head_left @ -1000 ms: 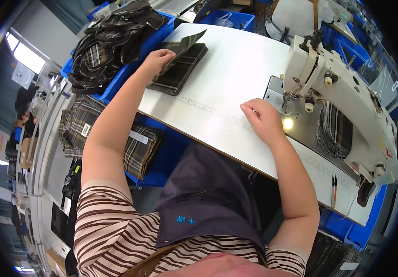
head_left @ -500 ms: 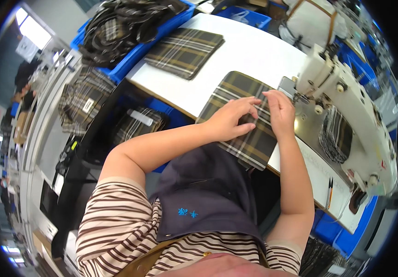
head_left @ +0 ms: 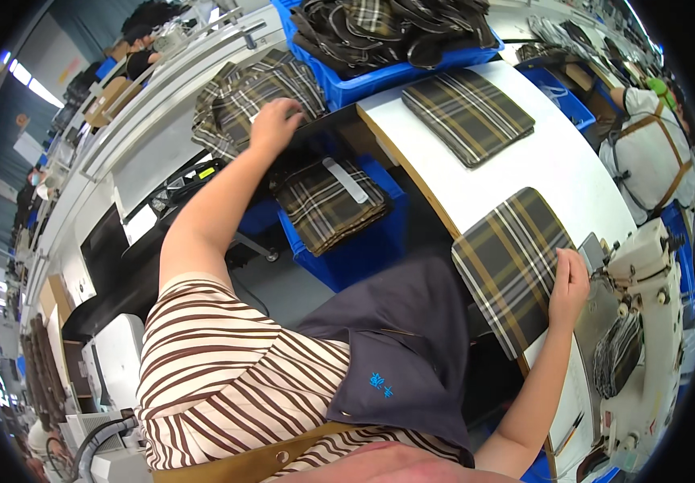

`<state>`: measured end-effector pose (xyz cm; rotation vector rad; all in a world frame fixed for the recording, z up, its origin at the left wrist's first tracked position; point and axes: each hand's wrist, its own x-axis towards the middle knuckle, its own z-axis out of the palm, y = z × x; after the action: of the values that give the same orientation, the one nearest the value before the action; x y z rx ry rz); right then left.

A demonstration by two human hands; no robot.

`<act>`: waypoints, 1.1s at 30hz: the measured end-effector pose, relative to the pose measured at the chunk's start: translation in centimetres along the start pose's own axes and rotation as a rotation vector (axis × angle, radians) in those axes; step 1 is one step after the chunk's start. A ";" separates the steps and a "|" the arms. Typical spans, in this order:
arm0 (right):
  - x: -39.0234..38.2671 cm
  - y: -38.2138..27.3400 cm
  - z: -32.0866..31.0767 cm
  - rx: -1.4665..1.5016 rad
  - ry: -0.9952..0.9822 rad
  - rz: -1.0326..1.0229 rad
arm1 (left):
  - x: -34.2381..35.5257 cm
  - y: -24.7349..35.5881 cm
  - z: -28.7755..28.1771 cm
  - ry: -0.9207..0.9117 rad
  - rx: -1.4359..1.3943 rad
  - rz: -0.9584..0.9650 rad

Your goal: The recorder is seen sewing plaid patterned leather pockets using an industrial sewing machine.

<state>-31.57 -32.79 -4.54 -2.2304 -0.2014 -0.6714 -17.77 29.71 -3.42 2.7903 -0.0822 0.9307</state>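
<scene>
Left hand (head_left: 277,125) (half-open, apparently empty), now off the plaid panel (head_left: 512,262) at three o'clock, hovers by the cloth bundle (head_left: 225,105) at eleven; right hand (head_left: 570,283), grip unclear, alone touches the panel.

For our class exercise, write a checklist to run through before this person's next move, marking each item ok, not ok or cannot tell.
1. Right hand at the edge of the plaid panel: ok, at its right side.
2. Both hands at the panel: not ok; the left hand is away by the rumpled plaid cloth.
3. Left hand gripping that cloth: cannot tell; contact is unclear.
4. Panel wholly within the white table: not ok; its near side covers the table's edge.
5. Plaid stack apart from the panel: ok, a gap shows.
6. Needle position on the sewing machine: cannot tell; too small.
</scene>
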 end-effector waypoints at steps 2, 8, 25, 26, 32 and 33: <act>0.1 0.1 0.4 0.012 -0.009 0.046 | 0.1 -5.3 -0.6 -0.101 0.236 -0.032; -0.2 1.2 0.8 -0.044 -0.039 0.094 | -0.3 -9.6 0.9 -0.233 0.341 -0.106; -0.6 -0.3 0.9 -0.166 -0.005 -0.086 | 6.2 6.1 -5.7 -0.669 -1.782 -0.411; -0.7 -1.1 1.0 -0.185 -0.009 -0.109 | 6.4 9.2 -4.4 -0.729 -1.799 -0.411; -2.5 -4.1 -1.5 -0.329 -0.137 -0.163 | 3.1 28.5 1.4 -1.131 -1.846 -0.405; -3.2 -3.8 -2.2 -0.300 -0.176 -0.136 | 3.0 29.8 1.8 -1.197 -1.847 -0.403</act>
<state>-36.46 -31.54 -2.55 -2.5851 -0.3635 -0.6092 -17.70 0.18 2.02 1.0675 -0.3043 -0.7633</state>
